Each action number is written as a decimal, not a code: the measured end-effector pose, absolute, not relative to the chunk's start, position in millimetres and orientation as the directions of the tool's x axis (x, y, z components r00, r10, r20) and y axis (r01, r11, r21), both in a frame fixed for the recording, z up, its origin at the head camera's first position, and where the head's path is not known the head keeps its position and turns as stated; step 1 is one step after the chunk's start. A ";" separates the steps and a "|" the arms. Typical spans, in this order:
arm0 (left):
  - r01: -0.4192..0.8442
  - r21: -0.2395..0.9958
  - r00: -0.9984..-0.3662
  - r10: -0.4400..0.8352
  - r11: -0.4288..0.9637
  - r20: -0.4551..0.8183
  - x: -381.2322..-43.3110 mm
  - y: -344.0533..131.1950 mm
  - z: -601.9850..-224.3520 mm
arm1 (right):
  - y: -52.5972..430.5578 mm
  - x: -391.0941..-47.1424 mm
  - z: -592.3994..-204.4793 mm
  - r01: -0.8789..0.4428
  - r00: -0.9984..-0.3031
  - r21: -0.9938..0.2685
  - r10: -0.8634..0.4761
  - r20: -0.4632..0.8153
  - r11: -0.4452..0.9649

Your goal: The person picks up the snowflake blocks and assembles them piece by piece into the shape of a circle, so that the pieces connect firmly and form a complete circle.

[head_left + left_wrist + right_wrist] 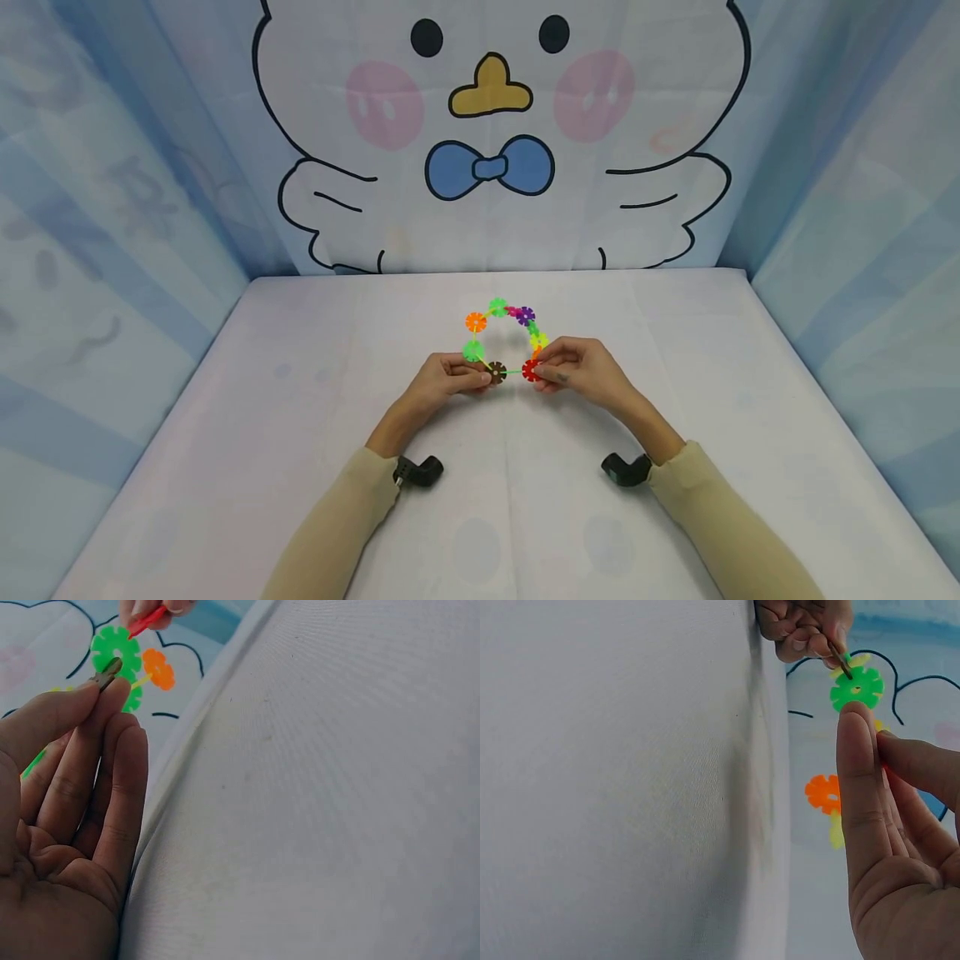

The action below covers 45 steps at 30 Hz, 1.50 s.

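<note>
A ring of interlocking plastic snowflake discs in many colours hangs between the two hands, seen whole in the head view. My left hand pinches a brown disc at the ring's near left between thumb and index finger. At the near right, a red disc is pinched by my right hand. A green disc, seen edge-on, links these two. Further round are an orange disc, a light green disc and a purple disc. In the right wrist view, fingers mostly hide the red disc.
A white cloth covers the table. Behind it hangs a curtain with a cartoon figure, and blue patterned curtains stand at both sides. Each wrist carries a black camera.
</note>
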<state>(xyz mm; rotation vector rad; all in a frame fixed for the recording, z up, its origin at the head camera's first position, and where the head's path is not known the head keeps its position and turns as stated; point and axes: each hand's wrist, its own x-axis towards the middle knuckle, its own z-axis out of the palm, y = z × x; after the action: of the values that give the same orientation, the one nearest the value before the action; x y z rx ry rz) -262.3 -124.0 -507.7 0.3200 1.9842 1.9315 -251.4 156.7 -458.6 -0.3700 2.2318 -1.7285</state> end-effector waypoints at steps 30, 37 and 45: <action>-0.062 0.993 -0.920 0.380 0.097 -0.094 -260.0 -121.3 -505.1 | 147.2 -253.0 -463.8 -0.021 -0.932 -0.964 -0.353 -0.077 0.266; -0.070 0.993 -0.929 0.357 0.100 -0.102 -259.4 -121.5 -505.3 | 144.0 -252.1 -463.9 -0.011 -0.934 -0.968 -0.348 -0.080 0.251; -0.077 0.992 -0.931 0.348 0.104 -0.108 -260.1 -121.5 -505.5 | 142.5 -251.2 -461.4 0.010 -0.933 -0.974 -0.348 -0.090 0.225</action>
<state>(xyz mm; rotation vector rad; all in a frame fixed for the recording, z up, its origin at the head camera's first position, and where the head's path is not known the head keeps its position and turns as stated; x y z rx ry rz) -260.1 -121.5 -505.5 0.2672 2.0722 1.8936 -251.2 142.5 -461.4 -0.3164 2.2144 -1.7644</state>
